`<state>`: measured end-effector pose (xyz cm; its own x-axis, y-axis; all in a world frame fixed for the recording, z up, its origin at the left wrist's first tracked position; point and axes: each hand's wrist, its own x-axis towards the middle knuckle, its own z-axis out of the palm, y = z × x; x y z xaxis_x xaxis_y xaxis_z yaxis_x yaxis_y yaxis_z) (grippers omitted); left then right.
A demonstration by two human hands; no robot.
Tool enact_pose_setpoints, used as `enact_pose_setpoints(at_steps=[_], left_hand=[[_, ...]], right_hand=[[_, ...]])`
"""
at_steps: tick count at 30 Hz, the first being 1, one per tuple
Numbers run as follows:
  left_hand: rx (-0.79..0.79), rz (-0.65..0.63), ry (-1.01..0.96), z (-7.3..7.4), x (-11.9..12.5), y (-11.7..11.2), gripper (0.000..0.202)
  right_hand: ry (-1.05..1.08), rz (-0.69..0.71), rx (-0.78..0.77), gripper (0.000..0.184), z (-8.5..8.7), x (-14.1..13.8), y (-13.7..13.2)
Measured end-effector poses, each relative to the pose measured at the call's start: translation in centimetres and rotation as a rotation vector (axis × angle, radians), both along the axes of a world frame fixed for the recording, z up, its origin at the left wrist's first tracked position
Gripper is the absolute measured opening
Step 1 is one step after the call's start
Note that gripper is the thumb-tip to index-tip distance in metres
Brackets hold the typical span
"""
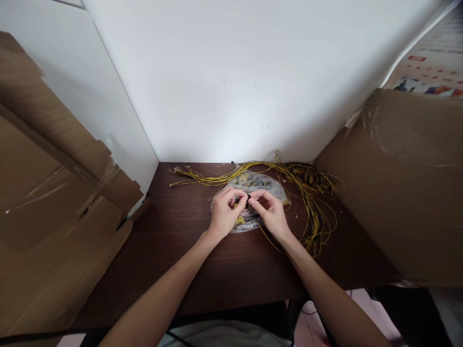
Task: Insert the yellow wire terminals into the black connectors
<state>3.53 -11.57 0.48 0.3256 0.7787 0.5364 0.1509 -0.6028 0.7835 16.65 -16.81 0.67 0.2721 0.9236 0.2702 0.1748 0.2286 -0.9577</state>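
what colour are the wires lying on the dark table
The wires are yellow and black; the head view shows them best.

We see yellow strands mixed with black ones in the wires (303, 193), a solid black small piece (249, 197), and a clear, greyish-glinting plastic bag (249, 225) showing patches of yellow and black through it. Under these we have a dark reddish-brown tabletop (202, 270) with faint streaky grain, against a plain white wall (217, 72). Around us, the left cardboard (43, 217) and right cardboard (398, 193) are dull brown, the printed sheet (430, 58) is whitish with red marks, and the floor (361, 308) is pale pink.
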Motion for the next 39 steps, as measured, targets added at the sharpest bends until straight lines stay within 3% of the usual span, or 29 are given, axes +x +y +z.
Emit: enact_pose_setpoints(at_steps=[11, 18, 29, 34, 39], left_hand=[[0.12, -0.044, 0.041, 0.8, -0.4, -0.2, 0.011], [0.118, -0.05, 0.043, 0.9, -0.5, -0.2, 0.011], [-0.069, -0.261, -0.045, 1.2, -0.6, 0.4, 0.019], [-0.122, -0.21, -0.135, 0.6, -0.5, 0.7, 0.015], [-0.246, -0.136, -0.223, 0.5, -0.4, 0.8, 0.013]], right_hand=[[-0.076, -0.003, 0.012, 0.017, 0.5, 0.0, -0.4], [-0.053, -0.007, -0.014, 0.02, 0.4, 0.0, -0.4], [0.211, 0.181, -0.081, 0.023, 1.1, -0.3, -0.5], [0.121, 0.142, -0.086, 0.025, 0.7, -0.1, -0.3], [-0.1, 0.087, -0.044, 0.023, 0.4, 0.4, -0.3]])
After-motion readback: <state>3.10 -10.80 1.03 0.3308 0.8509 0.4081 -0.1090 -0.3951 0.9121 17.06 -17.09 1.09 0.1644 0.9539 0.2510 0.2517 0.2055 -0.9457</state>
